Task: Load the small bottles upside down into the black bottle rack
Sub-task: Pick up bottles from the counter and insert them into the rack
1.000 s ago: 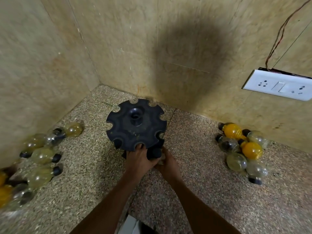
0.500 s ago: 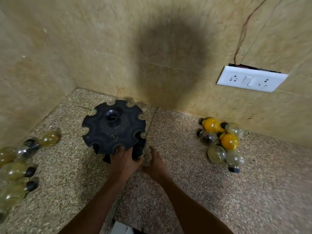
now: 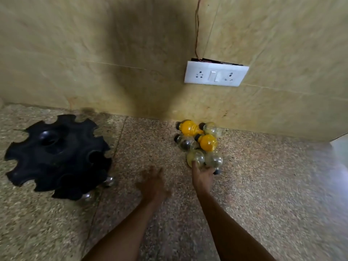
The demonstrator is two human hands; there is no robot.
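My right hand [image 3: 202,177] is stretched out to the cluster of bulb-shaped bottles [image 3: 200,143] at about two o'clock from the middle of my view. Its fingers [image 3: 194,164] are spread, and one fingertip touches the nearest clear bottle [image 3: 195,157]; the others reach under the clear bottle [image 3: 213,159] just beside it, so I cannot tell whether they have curled round anything. My left hand [image 3: 153,182] hovers above the surface [image 3: 263,194] near the centre, blurred, its fingers loose and extended, holding nothing.

The cluster lies on its side against the foot of the wall. Two bottles are filled with yellow: one [image 3: 189,127] at the far edge, one [image 3: 208,142] in the middle. The rest are clear, each with a dark cap.

At nine o'clock from my hands, well apart from the cluster, stands the black bottle rack [image 3: 56,155], a round disc with notches cut all around its rim and a hollow hub in the middle. Under its near edge, at about five o'clock on the disc, the rounded ends of two clear bottles [image 3: 109,180] peek out, hanging in their notches.

On the wall at one o'clock sits a white switch-and-socket plate [image 3: 215,75], with thin wires [image 3: 196,29] running up from it.
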